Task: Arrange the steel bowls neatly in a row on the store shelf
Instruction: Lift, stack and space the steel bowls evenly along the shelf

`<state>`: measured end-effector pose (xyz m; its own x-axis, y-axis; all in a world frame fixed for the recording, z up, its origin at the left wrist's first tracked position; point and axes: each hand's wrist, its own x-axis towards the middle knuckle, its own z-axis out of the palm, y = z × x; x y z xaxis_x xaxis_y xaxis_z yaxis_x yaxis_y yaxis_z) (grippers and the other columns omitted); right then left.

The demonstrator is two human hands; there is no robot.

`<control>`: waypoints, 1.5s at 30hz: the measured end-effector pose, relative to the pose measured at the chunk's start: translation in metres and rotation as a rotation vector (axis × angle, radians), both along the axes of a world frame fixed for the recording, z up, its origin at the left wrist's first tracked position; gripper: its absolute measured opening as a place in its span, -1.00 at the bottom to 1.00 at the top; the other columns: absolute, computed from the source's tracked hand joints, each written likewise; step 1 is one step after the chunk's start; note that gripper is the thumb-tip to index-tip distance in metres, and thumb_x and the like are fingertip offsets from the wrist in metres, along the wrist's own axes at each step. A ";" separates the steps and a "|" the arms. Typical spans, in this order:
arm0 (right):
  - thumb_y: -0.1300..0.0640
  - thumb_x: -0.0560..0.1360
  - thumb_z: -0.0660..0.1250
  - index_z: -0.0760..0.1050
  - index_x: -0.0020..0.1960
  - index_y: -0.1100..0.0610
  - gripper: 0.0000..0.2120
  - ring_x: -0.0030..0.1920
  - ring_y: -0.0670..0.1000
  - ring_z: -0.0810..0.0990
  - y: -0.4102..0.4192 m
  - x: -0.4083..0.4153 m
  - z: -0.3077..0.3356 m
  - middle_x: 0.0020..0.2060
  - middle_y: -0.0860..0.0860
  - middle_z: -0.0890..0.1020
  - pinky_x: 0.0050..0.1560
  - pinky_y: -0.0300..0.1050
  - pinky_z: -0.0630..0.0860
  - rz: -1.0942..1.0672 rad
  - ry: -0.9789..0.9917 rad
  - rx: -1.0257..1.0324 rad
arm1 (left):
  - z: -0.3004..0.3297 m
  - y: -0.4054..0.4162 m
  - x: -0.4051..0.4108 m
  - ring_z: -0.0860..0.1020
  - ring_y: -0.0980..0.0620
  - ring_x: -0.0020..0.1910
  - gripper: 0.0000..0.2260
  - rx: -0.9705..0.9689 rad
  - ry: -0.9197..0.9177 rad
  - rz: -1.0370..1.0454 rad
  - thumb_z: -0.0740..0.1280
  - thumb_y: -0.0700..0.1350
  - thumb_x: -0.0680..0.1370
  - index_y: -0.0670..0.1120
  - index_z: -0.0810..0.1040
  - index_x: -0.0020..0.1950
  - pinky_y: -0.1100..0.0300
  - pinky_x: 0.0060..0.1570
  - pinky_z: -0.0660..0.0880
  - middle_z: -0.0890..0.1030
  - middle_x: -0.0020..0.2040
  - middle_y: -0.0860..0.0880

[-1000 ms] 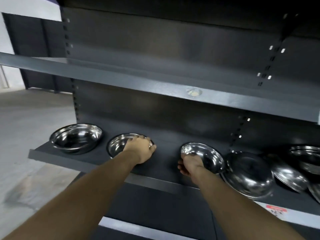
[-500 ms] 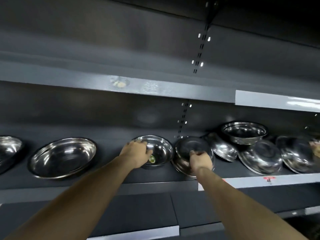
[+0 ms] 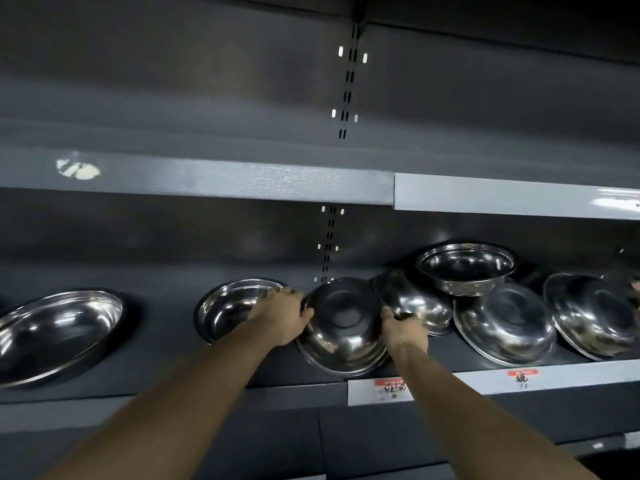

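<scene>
Both my hands hold one upside-down steel bowl (image 3: 341,327) that tilts toward me on the dark store shelf (image 3: 166,375). My left hand (image 3: 282,318) grips its left rim and my right hand (image 3: 401,329) grips its right rim. Just to its left an upright bowl (image 3: 225,308) stands on the shelf, and a larger upright bowl (image 3: 59,332) sits at the far left. To the right lies a jumble of bowls: one tilted behind (image 3: 412,299), one upright on top (image 3: 465,268), and two leaning face down (image 3: 505,322) (image 3: 595,315).
An upper shelf (image 3: 221,181) with a grey front edge overhangs the bowls. Price labels (image 3: 389,388) (image 3: 523,375) are stuck on the lower shelf's front strip. A slotted upright (image 3: 346,91) runs down the back panel.
The view has swung right along the shelf. My left hand has left the upright bowl and now grips the overturned bowl's left rim, opposite my right hand.
</scene>
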<state>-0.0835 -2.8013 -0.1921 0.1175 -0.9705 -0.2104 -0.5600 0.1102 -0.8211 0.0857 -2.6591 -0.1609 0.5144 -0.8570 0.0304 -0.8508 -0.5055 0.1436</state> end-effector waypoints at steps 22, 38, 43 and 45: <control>-0.43 0.52 0.10 0.64 0.25 0.08 -0.31 0.37 0.24 0.33 -0.005 -0.016 0.004 0.36 0.21 0.44 0.34 0.00 0.32 0.036 0.076 -0.247 | 0.003 -0.048 -0.029 0.59 -0.13 0.14 -0.61 -0.313 0.420 0.216 0.15 0.22 0.60 0.03 0.54 0.25 0.06 0.16 0.52 0.66 0.10 -0.09; -0.24 0.61 0.12 0.35 0.53 -0.06 -0.46 -0.01 0.01 0.50 0.033 -0.017 0.029 0.03 -0.03 0.39 0.03 -0.16 0.38 0.117 -0.079 -0.635 | 0.050 -0.024 -0.036 0.47 -0.11 0.33 -0.47 -0.818 0.889 0.353 0.26 0.17 0.57 -0.07 0.38 0.46 0.12 0.37 0.34 0.49 0.37 -0.08; -0.25 0.62 0.08 0.46 0.46 -0.03 -0.47 0.23 0.05 0.57 0.047 -0.021 0.031 0.20 -0.02 0.62 0.16 -0.14 0.41 0.137 -0.158 -0.611 | 0.056 -0.009 -0.026 0.45 -0.21 0.34 -0.32 -0.814 1.018 0.469 0.14 0.31 0.55 -0.19 0.41 0.43 -0.08 0.42 0.33 0.41 0.43 -0.17; -0.31 0.60 0.02 0.57 0.26 -0.01 -0.46 0.14 0.06 0.61 0.056 -0.021 0.034 0.06 -0.06 0.68 0.08 -0.10 0.44 0.099 -0.244 -0.531 | 0.056 -0.001 -0.027 0.48 -0.21 0.32 -0.24 -0.792 1.065 0.483 0.17 0.39 0.49 -0.20 0.43 0.42 -0.09 0.39 0.36 0.45 0.39 -0.16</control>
